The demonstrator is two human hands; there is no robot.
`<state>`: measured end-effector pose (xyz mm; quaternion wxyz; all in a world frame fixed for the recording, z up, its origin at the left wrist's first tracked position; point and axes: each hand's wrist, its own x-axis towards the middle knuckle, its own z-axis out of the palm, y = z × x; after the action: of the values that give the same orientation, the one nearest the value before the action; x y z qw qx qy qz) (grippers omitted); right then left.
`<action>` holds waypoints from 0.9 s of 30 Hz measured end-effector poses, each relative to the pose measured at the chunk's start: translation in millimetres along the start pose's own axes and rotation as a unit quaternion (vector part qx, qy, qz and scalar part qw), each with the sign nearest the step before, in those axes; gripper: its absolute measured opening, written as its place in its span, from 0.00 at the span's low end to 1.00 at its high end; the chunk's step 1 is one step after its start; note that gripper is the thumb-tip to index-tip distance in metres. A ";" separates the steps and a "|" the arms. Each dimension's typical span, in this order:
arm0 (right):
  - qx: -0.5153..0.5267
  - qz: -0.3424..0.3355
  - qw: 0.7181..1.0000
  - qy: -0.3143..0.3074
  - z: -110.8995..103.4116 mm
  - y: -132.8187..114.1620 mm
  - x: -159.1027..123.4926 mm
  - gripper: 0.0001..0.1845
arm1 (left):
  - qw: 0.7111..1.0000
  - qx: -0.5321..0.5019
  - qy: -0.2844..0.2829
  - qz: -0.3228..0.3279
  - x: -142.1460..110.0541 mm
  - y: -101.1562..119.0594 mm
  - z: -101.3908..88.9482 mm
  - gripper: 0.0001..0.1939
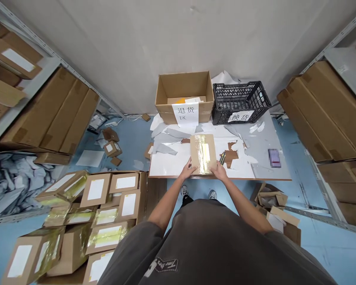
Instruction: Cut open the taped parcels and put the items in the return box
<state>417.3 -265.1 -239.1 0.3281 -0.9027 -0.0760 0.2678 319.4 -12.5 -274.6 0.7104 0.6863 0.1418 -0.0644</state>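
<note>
A small cardboard box (pixel 198 154), with shiny yellowish tape and a white label on top, is at the table's front edge. My left hand (pixel 188 170) grips its near left corner, thumb along the side. At the near right corner, my right hand (pixel 219 171) grips the same box. A slim dark tool with a yellowish-green stripe (pixel 222 158) sticks up beside my right fingers. Whether those fingers hold it or it lies on the table, I cannot tell. Torn white paper and brown cardboard patches (pixel 230 155) surround the box.
Behind stand a large open carton (pixel 163 111) with a paper sign and a black plastic crate (pixel 241 105). A blurred purple item (pixel 274 158) lies at right on the table (pixel 264 170). Taped boxes (pixel 106 233) pile up at left; shelves with cartons (pixel 47 111) flank both sides.
</note>
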 end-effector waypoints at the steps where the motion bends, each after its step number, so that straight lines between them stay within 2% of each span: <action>1: 0.004 -0.008 1.000 0.005 -0.8 -3.9 3.1 0.40 | 1.000 0.000 -0.003 0.002 5.4 4.6 -4.6 0.62; 5: -0.012 -0.035 0.999 0.023 -3.2 -17.6 14.7 0.48 | 1.000 0.014 -0.009 -0.024 24.9 21.3 -18.2 0.64; 7: -0.031 -0.059 0.998 0.022 -5.6 -18.8 17.1 0.47 | 0.999 0.044 -0.004 -0.017 28.5 27.2 -18.7 0.63; 10: -0.049 -0.100 0.994 -0.009 -14.1 -11.1 15.8 0.46 | 0.986 0.160 0.008 0.037 23.4 33.3 -14.9 0.57; 14: -0.044 -0.160 0.983 -0.075 -27.8 3.7 11.7 0.55 | 0.953 0.298 -0.037 0.041 7.5 36.1 -12.9 0.53; 18: -0.036 -0.167 0.982 -0.076 -28.0 8.0 11.6 0.52 | 0.952 0.300 -0.051 0.029 -1.5 32.0 -14.8 0.49; 23: -0.026 -0.185 0.980 -0.063 -18.3 7.1 13.7 0.50 | 0.963 0.260 -0.047 0.046 -0.1 27.9 -13.9 0.48; 27: -0.029 -0.179 0.981 -0.061 -21.7 -0.9 13.8 0.48 | 0.966 0.245 -0.031 0.072 4.5 39.8 -14.6 0.48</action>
<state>440.6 -272.0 -230.6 0.3393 -0.8654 -0.2643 0.2572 333.4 4.5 -238.0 0.5276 0.8454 0.0503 -0.0670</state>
